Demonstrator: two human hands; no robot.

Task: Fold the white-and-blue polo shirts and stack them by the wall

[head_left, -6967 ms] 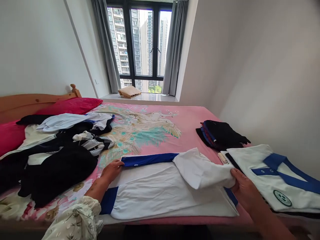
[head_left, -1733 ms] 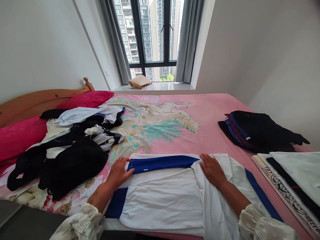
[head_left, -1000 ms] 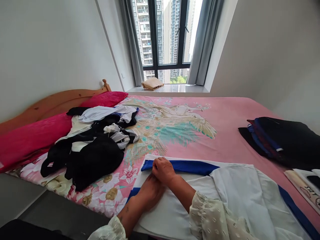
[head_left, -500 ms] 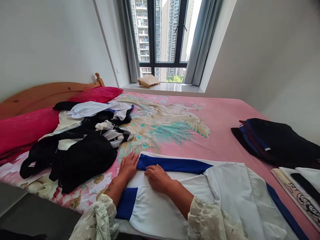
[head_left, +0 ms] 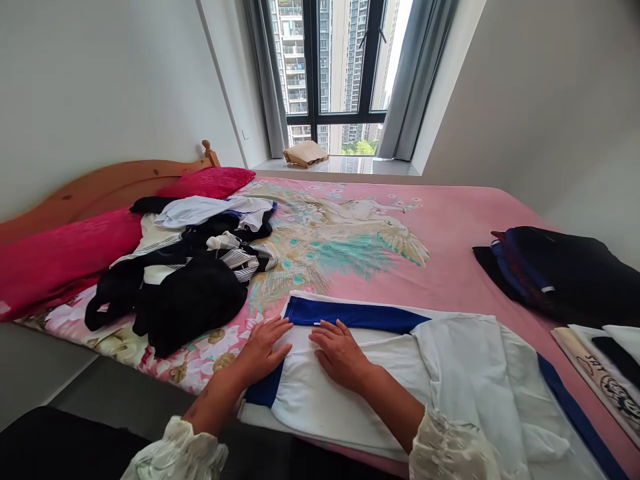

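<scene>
A white garment with blue panels point(head_left: 350, 393) lies spread over the near part of the bed, partly folded on itself at the right. My left hand point(head_left: 265, 350) is at its left end beside the blue panels, fingers stretched and thumb apart, gripping nothing. Flat on the white cloth, just below the long blue band point(head_left: 355, 315), rests my right hand point(head_left: 341, 353) with its fingers spread. Whether the left palm presses on the cloth or hovers slightly above it, I cannot tell.
A loose heap of black, white and striped clothes point(head_left: 195, 293) lies at the left, before red pillows point(head_left: 75, 260). Folded dark clothes point(head_left: 565, 273) and lighter folded shirts point(head_left: 595, 373) lie at the right. A brown paper bag point(head_left: 305, 154) sits on the windowsill.
My left hand has moved nearer along the garment's left end, its thumb now apart. The right hand has shifted slightly right. The view has tilted and shifted a little.
</scene>
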